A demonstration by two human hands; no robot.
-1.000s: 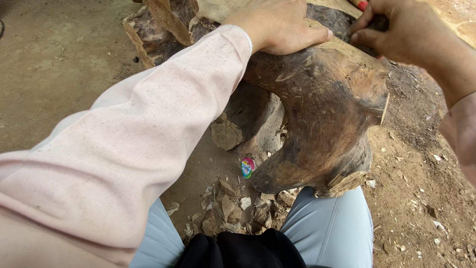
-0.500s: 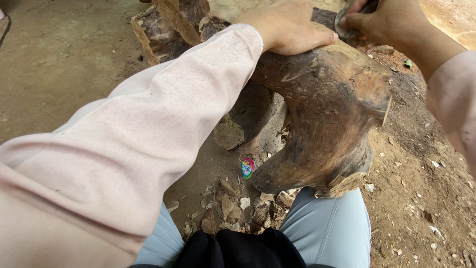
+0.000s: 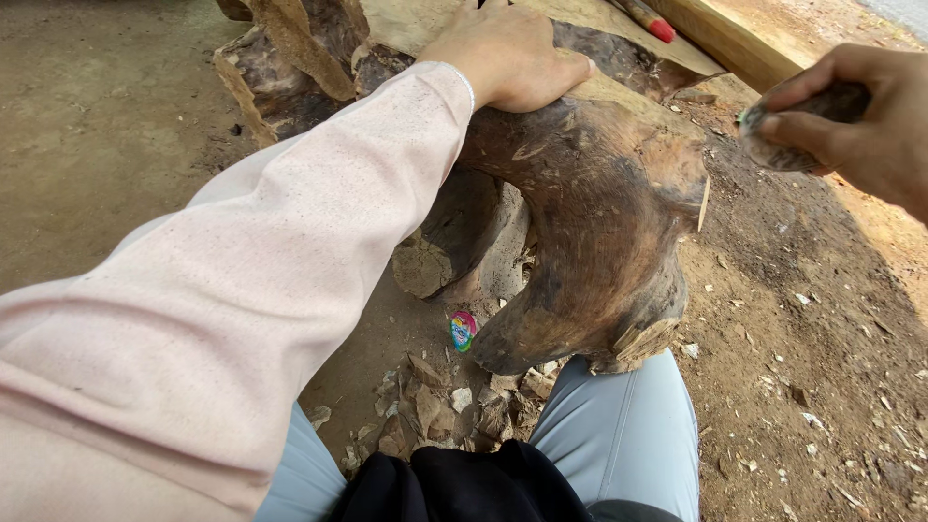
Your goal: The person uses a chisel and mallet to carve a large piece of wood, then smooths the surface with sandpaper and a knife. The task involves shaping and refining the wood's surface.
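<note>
Right hand [image 3: 860, 121] moved out to the right, off the stump [image 3: 590, 222], fingers closed round a dark tool [image 3: 802, 130]. Left hand [image 3: 507, 53] flat, fingers spread, on stump top, nearer. Stump lies left of and below the right hand.

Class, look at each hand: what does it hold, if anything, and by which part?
The right hand grips a dark rounded tool around its near end. The left hand holds nothing; it lies flat on top of the wood block.
</note>
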